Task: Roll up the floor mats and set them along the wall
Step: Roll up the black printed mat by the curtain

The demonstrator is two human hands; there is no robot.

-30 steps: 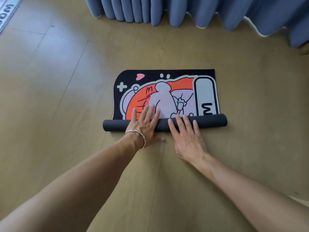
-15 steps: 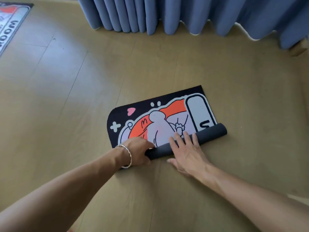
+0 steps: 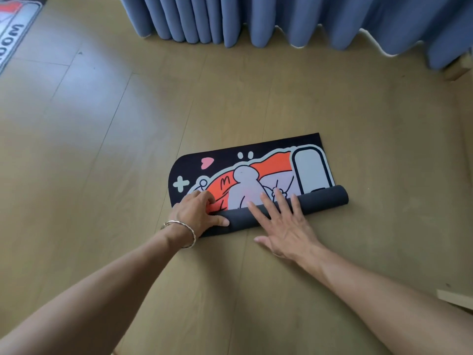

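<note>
Fingers (image 3: 269, 204) of right hand (image 3: 286, 226) spread flat across the rolled part of cartoon floor mat (image 3: 256, 162); left hand (image 3: 195, 211) fingers curled, gripping the roll's left end. Mat half-rolled on wood floor (image 3: 122, 149), well short of blue curtain (image 3: 281, 19).

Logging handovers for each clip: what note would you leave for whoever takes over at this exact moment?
Left hand: fingers curled over the left end of the roll, thumb on its near side.
Right hand: open, straight fingers pressing on the middle of the roll.
Cartoon mat: on the floor, near part rolled, far part flat, print up.
Second mat: flat, far left, partly out of frame.
Left to do: finish this roll, roll the second mat, set both along the wall.
</note>
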